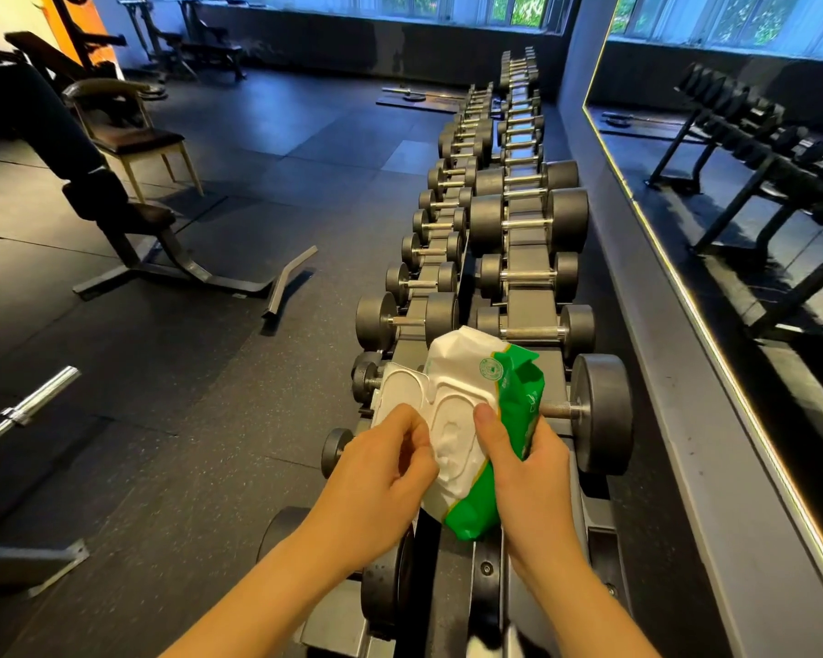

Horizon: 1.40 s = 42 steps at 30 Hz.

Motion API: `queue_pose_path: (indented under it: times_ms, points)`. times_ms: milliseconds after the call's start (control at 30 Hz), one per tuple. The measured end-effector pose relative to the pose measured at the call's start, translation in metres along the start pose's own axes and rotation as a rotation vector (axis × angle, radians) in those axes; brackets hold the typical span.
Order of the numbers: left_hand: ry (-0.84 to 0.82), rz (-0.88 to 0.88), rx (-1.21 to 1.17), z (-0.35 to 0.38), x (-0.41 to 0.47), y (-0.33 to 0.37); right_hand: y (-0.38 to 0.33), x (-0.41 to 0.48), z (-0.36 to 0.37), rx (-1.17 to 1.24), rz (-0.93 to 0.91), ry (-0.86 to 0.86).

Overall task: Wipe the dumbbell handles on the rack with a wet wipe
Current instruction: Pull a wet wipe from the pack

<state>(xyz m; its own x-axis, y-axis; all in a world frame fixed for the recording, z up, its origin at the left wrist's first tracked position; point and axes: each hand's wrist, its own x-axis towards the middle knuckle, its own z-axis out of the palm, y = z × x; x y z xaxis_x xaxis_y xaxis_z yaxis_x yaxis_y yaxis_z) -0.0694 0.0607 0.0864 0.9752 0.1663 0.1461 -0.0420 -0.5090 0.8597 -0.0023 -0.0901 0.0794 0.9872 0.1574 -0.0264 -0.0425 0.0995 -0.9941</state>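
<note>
Wet wipe pack (471,387), white and green, is held over the near end of the dumbbell rack (530,294), above the closest dumbbells. Pack's long axis runs away from the person, roughly along the rack; its opening face points up at the camera. White flip lid (402,391) is swung open to the left.

Right hand (523,467): grip clamped on the pack's green side, thumb laid on the white lid frame. Left hand (381,472): fingers curled, grip pinching the white face at the opening; cannot tell if a wipe is caught.

Nearest dumbbell handle (559,411) sticks out right of the pack, lying crosswise to the rack. 2 rows of dumbbells run away toward the windows (447,4), all handles crosswise, the left row lower.

Right of the rack: wall mirror (732,182). Left: dark rubber floor (210,372), a barbell (25,410) lying on it, an incline gym seat (91,182), and a wooden chair (134,135) behind.
</note>
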Motion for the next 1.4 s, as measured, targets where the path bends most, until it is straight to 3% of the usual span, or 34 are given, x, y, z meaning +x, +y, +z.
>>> queue_pose_path:
  times_ms: [167,300,533,800,1033,1233,1400]
  points:
    - [0.028,0.044,0.032,-0.001,0.002,0.004,-0.003,-0.001,0.000,-0.040,-0.031,-0.013]
    - [0.050,0.082,0.193,-0.003,0.006,0.009,-0.004,-0.003,0.002,-0.087,-0.062,-0.037]
    - [-0.035,0.047,0.334,-0.007,0.008,0.013,-0.002,-0.005,0.002,-0.114,-0.092,-0.053]
    - [-0.072,-0.019,-0.129,-0.008,0.002,0.007,-0.001,-0.001,-0.001,0.137,0.087,0.002]
    - [0.041,-0.107,-0.262,-0.007,0.005,0.010,0.000,-0.003,0.003,0.010,0.006,-0.002]
    - [0.060,-0.069,-0.085,-0.015,0.007,0.014,-0.001,-0.004,0.002,-0.037,-0.051,-0.013]
    - [0.118,0.368,0.528,-0.014,-0.002,0.014,0.001,-0.001,0.002,-0.009,-0.016,0.041]
